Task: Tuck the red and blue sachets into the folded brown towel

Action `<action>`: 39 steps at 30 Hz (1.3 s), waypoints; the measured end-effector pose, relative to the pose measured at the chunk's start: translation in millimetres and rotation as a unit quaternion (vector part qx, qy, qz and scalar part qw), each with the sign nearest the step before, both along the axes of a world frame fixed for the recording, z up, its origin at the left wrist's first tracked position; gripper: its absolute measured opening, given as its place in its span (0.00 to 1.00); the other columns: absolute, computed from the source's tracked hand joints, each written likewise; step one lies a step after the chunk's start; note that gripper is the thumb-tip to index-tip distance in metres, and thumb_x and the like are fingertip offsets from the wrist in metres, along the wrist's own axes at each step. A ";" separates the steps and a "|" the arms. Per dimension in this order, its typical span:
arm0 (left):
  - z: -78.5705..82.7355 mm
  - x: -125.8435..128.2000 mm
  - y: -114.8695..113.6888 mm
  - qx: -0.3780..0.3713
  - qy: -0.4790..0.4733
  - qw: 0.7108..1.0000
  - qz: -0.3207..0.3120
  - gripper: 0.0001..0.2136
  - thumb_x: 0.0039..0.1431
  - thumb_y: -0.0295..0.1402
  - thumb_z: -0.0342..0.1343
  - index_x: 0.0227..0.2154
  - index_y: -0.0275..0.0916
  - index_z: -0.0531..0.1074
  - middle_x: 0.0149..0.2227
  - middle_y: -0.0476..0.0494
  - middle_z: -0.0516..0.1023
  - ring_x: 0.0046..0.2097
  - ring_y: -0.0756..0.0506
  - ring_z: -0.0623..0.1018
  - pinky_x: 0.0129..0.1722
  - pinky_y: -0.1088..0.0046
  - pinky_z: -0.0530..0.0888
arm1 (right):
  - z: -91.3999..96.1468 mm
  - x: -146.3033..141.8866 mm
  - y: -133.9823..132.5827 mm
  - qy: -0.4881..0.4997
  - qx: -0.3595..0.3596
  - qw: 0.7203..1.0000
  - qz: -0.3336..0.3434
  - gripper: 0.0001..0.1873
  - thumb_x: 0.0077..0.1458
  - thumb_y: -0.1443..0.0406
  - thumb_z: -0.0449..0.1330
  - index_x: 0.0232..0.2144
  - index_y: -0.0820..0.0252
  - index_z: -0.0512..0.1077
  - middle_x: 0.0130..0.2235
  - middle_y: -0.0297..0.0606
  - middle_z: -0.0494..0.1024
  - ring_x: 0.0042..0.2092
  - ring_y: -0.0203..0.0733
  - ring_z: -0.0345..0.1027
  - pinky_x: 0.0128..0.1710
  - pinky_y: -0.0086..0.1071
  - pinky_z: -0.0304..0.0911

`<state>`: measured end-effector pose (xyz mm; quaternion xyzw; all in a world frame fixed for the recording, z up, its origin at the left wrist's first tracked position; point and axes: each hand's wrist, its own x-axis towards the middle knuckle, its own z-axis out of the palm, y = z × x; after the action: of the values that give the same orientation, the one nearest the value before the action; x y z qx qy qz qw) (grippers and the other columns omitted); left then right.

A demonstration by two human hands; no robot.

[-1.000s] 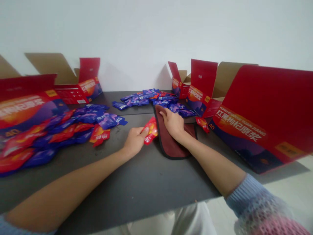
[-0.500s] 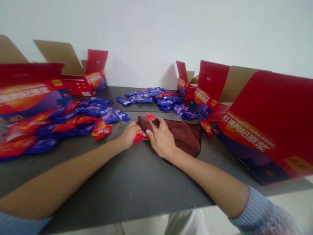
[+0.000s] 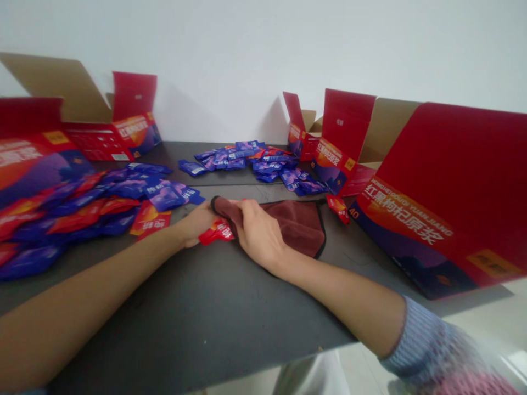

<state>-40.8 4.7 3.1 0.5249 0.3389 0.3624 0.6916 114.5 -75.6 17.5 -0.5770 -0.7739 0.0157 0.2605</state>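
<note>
My left hand (image 3: 194,225) is closed on the left end of a red sachet (image 3: 217,231) with white lettering, held just over the dark table; its fingertips are partly behind the cloth. A brown cloth (image 3: 302,226) with black edging lies partly on the table, its left end folded over the sachet. Fingers bent, my right hand (image 3: 260,235) grips that folded end against the sachet. The cloth hides the sachet's right part, and the right fingertips are mostly out of sight.
Red and blue sachets (image 3: 102,206) are heaped at the left, and a mostly blue pile (image 3: 247,159) lies at the back. Open red cartons stand at left (image 3: 135,131) and right (image 3: 420,208). A lone red sachet (image 3: 338,208) rests beside the right carton.
The view has turned slightly right, so everything sits further left. My right hand has closed more tightly over the cloth, and more of the red sachet shows between the hands.
</note>
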 end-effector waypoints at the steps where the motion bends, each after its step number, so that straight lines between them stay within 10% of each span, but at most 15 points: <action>1: -0.7 2.3 -2.4 -0.002 0.009 1.000 0.016 0.15 0.55 0.26 0.60 0.46 0.31 0.74 0.35 0.36 0.81 0.33 0.41 0.82 0.35 0.65 0.80 | 0.1 4.7 6.9 0.001 -0.007 1.000 -0.031 0.18 0.68 0.60 0.42 0.54 0.58 0.64 0.48 0.45 0.73 0.47 0.47 0.69 0.40 0.37 0.68; 5: -1.9 7.4 -10.8 -0.016 0.027 0.999 0.020 0.20 0.59 0.28 0.58 0.55 0.32 0.68 0.39 0.33 0.81 0.31 0.40 0.83 0.31 0.62 0.81 | -1.8 27.1 31.2 -0.062 -0.037 0.986 -0.153 0.17 0.67 0.66 0.42 0.51 0.60 0.65 0.46 0.47 0.75 0.43 0.49 0.73 0.37 0.38 0.67; 12: 8.4 10.3 -18.8 -0.015 0.051 0.998 0.036 0.19 0.64 0.25 0.51 0.57 0.29 0.65 0.39 0.30 0.81 0.29 0.40 0.83 0.27 0.66 0.80 | 15.5 42.8 23.0 -0.041 0.033 0.982 -0.180 0.21 0.68 0.58 0.42 0.54 0.52 0.69 0.49 0.43 0.72 0.47 0.47 0.70 0.40 0.34 0.65; 17: 14.2 11.0 -17.6 -0.056 0.062 0.995 0.060 0.16 0.65 0.23 0.46 0.55 0.29 0.66 0.36 0.32 0.81 0.26 0.40 0.82 0.26 0.62 0.80 | 29.7 33.8 9.0 -0.035 0.070 0.979 -0.189 0.28 0.69 0.59 0.39 0.69 0.47 0.48 0.52 0.44 0.69 0.47 0.46 0.69 0.39 0.32 0.65; 27: 3.5 12.4 -9.6 -0.016 -0.005 0.992 0.124 0.09 0.52 0.21 0.53 0.34 0.30 0.77 0.29 0.42 0.80 0.29 0.48 0.79 0.32 0.76 0.75 | 0.9 1.9 -2.5 -0.141 -0.010 0.990 -0.028 0.24 0.68 0.54 0.42 0.60 0.48 0.63 0.48 0.44 0.70 0.42 0.47 0.73 0.32 0.35 0.68; 33: 14.6 7.3 -10.3 -0.113 0.004 0.991 0.078 0.11 0.59 0.32 0.50 0.32 0.31 0.75 0.28 0.39 0.80 0.27 0.44 0.78 0.27 0.71 0.75 | 5.0 -5.0 -21.4 -0.170 -0.018 0.976 0.134 0.22 0.65 0.55 0.49 0.59 0.47 0.67 0.50 0.42 0.72 0.42 0.46 0.73 0.33 0.36 0.68; 39: 15.8 9.6 -9.4 -0.080 0.060 0.988 0.116 0.08 0.61 0.26 0.50 0.27 0.33 0.71 0.22 0.45 0.75 0.20 0.49 0.73 0.20 0.76 0.70 | 1.4 -2.6 -14.1 -0.155 0.000 0.984 0.086 0.21 0.66 0.56 0.48 0.57 0.48 0.68 0.49 0.42 0.75 0.45 0.47 0.72 0.36 0.37 0.67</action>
<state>-31.2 -4.7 18.9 0.4459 0.4665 0.3795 0.6629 111.9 -89.7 18.9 -0.5038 -0.8516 -0.0513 0.1355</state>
